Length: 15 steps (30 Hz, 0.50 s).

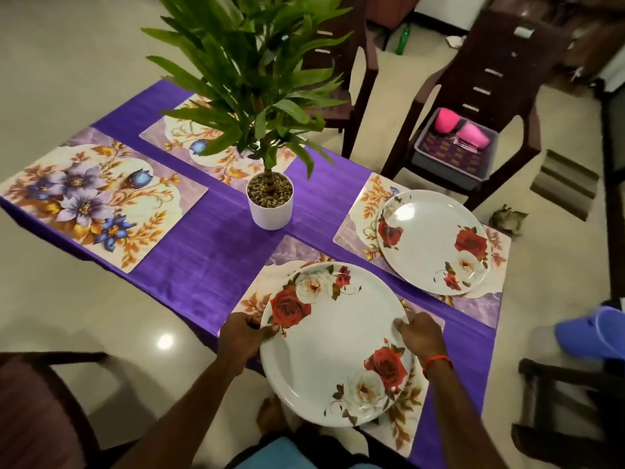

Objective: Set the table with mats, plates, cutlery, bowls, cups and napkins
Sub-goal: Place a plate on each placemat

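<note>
A home dining room: purple-clothed table (209, 252), floral mats (98, 201), potted plant (267, 130), brown chairs (490, 79), tiled floor (67, 62)

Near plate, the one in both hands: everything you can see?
The near plate is round, white, glossy, perhaps melamine, with a raised rim and red and white roses printed upper left and lower right. The left hand grips its left rim, the right hand its right rim. It sits over the near mat, overhanging the near edge of the table; whether it rests there is unclear.
</note>
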Each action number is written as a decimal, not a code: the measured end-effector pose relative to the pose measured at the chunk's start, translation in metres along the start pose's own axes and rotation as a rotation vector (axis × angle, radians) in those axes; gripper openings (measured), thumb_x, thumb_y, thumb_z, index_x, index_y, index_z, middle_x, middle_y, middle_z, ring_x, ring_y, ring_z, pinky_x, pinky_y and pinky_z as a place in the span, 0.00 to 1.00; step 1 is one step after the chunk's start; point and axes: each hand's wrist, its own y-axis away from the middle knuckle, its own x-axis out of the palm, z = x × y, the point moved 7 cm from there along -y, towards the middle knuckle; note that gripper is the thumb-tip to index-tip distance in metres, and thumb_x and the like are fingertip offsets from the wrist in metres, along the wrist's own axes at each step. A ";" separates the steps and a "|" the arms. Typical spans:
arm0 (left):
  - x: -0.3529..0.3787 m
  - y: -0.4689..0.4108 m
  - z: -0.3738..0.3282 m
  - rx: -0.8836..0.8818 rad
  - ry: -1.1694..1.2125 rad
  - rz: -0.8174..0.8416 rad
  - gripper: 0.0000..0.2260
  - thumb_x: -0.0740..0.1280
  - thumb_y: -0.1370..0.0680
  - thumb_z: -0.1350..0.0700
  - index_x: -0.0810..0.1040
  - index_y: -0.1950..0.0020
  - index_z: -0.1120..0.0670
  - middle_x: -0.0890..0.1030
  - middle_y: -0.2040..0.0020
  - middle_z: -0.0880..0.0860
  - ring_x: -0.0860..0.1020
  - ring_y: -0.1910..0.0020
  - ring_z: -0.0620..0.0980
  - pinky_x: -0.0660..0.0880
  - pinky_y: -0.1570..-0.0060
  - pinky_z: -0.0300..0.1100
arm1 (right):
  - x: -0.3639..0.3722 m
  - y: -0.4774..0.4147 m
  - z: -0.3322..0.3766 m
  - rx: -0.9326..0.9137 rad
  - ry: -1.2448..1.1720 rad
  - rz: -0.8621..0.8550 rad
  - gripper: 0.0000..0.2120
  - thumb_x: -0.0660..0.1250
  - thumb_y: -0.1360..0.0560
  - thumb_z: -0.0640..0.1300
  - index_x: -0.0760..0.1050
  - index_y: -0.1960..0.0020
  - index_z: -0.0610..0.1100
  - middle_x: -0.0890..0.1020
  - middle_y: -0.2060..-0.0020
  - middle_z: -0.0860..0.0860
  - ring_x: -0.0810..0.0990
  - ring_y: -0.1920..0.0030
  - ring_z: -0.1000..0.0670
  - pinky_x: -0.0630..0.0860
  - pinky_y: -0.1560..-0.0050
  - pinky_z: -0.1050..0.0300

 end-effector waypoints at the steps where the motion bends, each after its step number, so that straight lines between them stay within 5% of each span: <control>1: 0.001 -0.004 -0.003 0.007 -0.011 -0.006 0.14 0.84 0.33 0.49 0.87 0.54 0.54 0.87 0.60 0.50 0.86 0.60 0.52 0.84 0.58 0.55 | 0.000 -0.003 0.002 -0.008 -0.015 -0.001 0.15 0.67 0.21 0.45 0.79 0.37 0.40 0.85 0.46 0.42 0.82 0.46 0.41 0.75 0.45 0.53; 7: 0.001 -0.015 -0.015 0.040 -0.078 -0.057 0.13 0.83 0.31 0.50 0.85 0.58 0.56 0.85 0.63 0.50 0.84 0.61 0.51 0.78 0.63 0.42 | 0.009 -0.016 0.002 0.016 -0.096 0.008 0.12 0.68 0.21 0.44 0.80 0.39 0.43 0.85 0.48 0.44 0.82 0.46 0.41 0.75 0.46 0.53; 15: -0.006 -0.023 -0.009 -0.021 -0.044 -0.129 0.13 0.84 0.33 0.51 0.83 0.61 0.56 0.85 0.63 0.53 0.83 0.61 0.55 0.81 0.57 0.50 | 0.022 -0.038 -0.002 0.054 -0.108 0.024 0.13 0.68 0.23 0.50 0.80 0.42 0.43 0.85 0.48 0.45 0.82 0.47 0.42 0.77 0.45 0.50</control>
